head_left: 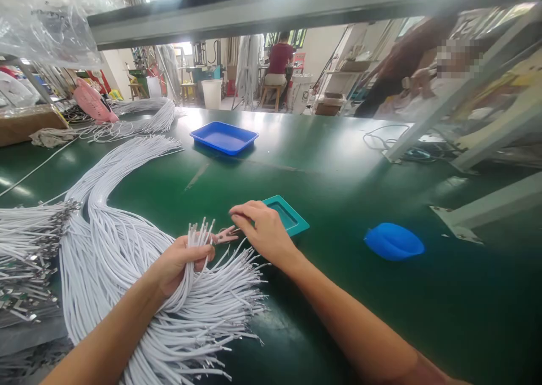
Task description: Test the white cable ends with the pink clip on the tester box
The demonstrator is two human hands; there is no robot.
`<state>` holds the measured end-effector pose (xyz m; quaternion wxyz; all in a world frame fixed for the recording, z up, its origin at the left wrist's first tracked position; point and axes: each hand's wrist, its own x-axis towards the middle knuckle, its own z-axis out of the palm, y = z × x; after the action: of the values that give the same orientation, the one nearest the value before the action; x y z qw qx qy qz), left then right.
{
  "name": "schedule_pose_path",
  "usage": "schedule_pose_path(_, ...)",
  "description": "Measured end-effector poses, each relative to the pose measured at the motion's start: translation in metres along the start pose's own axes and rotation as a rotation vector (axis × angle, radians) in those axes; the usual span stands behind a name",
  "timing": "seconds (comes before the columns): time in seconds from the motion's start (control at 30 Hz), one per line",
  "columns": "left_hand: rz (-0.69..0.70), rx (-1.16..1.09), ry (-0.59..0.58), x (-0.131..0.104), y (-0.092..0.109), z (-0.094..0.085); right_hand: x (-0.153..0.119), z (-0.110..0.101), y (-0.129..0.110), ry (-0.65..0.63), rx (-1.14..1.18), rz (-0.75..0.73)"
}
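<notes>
My left hand (182,261) is closed around a small bunch of white cables (197,235), whose cut ends stick up above the thumb. A pink clip (226,235) juts out beside its fingers; where the clip is attached is hidden. Just right of the clip, my right hand (265,227) reaches in palm down, thumb and forefinger close together; anything between them is too small to make out. Under my left forearm lies a large bundle of white cables (127,238), its loose ends fanned out toward the right. Cables with metal connectors (63,221) are heaped at the left.
On the green table (339,306) are a teal tray (298,221) behind my right hand, a blue tray (224,139) farther back and a blue bowl-like piece (393,241) at right. Metal supports (486,210) stand at right. A person (282,57) sits in the background; another stands at right.
</notes>
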<state>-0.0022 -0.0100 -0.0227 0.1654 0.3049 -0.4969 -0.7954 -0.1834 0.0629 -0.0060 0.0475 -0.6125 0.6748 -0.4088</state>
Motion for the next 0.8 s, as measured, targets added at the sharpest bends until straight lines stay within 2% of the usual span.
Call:
schedule_pose_path(0.1, 0.019, 0.075, -0.011, -0.002, 0.001, 0.008, -0.005, 0.003, -0.013, -0.058, 0.265, 0.119)
schedule_pose_path(0.17, 0.018, 0.109, 0.021, -0.003, 0.002, 0.013, -0.008, 0.007, -0.017, -0.084, 0.432, 0.209)
schedule_pose_path(0.27, -0.002, 0.072, 0.234, -0.003, 0.003, 0.014, -0.008, 0.012, -0.017, -0.078, 0.655, 0.264)
schedule_pose_path(0.37, 0.077, 0.110, 0.385, 0.000, 0.002, 0.009, -0.007, 0.012, -0.016, -0.009, 0.652, 0.227)
schedule_pose_path(0.6, 0.123, 0.208, 0.422, 0.003, -0.004, 0.007, -0.009, 0.014, -0.016, -0.069, 0.634, 0.247)
schedule_pose_path(0.7, 0.155, 0.214, 0.435, 0.006, -0.007, 0.005, -0.009, 0.019, -0.013, -0.075, 0.729, 0.299)
schedule_pose_path(0.8, 0.183, 0.211, 0.438, 0.010, -0.011, 0.002, -0.008, 0.023, -0.014, -0.092, 0.939, 0.341)
